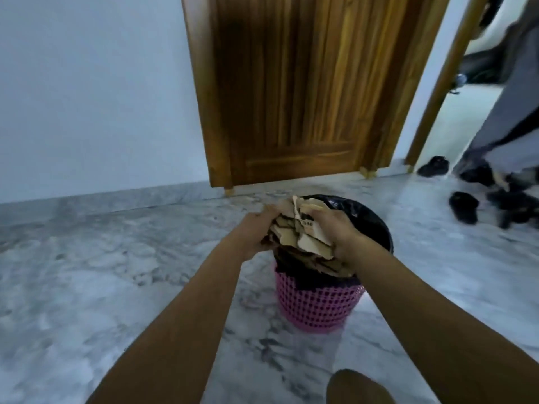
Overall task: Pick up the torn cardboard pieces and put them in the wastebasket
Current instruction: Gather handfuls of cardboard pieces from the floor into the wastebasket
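Note:
A bundle of torn brown and white cardboard pieces [303, 231] is held between both my hands, just over the mouth of a pink mesh wastebasket [318, 307] lined with a black bag [364, 220]. My left hand [256, 231] grips the bundle's left side and my right hand [341, 228] grips its right side. More cardboard pieces [326, 265] lie inside the basket under the bundle.
The basket stands on a grey marble floor [116, 272]. A wooden door [291, 91] is behind it. At the right, dark shoes [463, 207] lie by an open doorway, where a person in grey clothing [507, 112] stands. My knee [358, 389] shows at the bottom.

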### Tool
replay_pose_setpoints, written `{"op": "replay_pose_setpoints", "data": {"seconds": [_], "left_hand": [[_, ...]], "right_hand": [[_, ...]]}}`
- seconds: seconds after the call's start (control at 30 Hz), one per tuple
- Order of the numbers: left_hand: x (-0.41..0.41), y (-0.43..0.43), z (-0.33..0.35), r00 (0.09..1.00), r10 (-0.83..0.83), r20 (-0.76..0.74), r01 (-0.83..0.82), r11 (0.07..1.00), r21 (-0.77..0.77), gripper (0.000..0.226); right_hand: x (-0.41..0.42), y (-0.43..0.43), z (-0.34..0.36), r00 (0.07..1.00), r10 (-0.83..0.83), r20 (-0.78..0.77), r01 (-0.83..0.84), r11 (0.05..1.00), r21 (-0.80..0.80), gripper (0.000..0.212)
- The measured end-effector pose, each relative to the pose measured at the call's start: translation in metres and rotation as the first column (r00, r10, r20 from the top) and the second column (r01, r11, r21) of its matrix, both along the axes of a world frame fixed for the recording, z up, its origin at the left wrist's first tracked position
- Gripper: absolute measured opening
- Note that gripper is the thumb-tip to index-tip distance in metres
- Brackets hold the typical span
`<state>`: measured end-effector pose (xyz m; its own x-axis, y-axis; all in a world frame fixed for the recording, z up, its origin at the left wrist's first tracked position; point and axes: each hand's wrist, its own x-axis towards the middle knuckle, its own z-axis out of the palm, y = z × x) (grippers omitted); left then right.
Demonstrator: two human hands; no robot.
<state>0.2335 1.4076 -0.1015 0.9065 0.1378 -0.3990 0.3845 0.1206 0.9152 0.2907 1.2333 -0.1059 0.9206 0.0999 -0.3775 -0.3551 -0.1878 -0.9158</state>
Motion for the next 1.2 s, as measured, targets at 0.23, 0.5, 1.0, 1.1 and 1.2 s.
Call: {"op": "replay_pose_setpoints", "data": {"seconds": [0.23, 0.5, 1.0, 1.1, 1.2], "left_hand": [[0.043, -0.062, -0.021, 0.996, 0.065, 0.054, -0.057, 0.988, -0.142, 0.049], [-0.03, 0.035, -0.015, 0.98, 0.184, 0.079, -0.19, 0.978, 0.084, 0.034], [-0.542, 0.331, -0.081, 0.587, 0.808, -0.054, -0.732, 0.558, 0.391, 0.048], [-0.639, 0.358, -0.111, 0.52, 0.849, -0.095, -0.737, 0.502, 0.453, 0.042], [-0.713, 0.367, -0.134, 0.484, 0.86, -0.162, -0.69, 0.489, 0.534, 0.029]], "right_hand": [[0.039, -0.061, -0.018, 0.977, -0.061, -0.202, 0.066, 0.998, 0.015, 0.05], [0.003, 0.044, 0.001, 0.977, 0.203, -0.069, -0.212, 0.962, -0.175, 0.061], [-0.41, 0.425, -0.057, 0.124, 0.992, 0.028, -0.941, 0.126, -0.313, 0.02], [-0.49, 0.47, -0.081, -0.084, 0.996, -0.025, -0.908, -0.087, -0.409, 0.028], [-0.551, 0.492, -0.096, -0.268, 0.96, -0.084, -0.794, -0.269, -0.545, 0.04]]}}
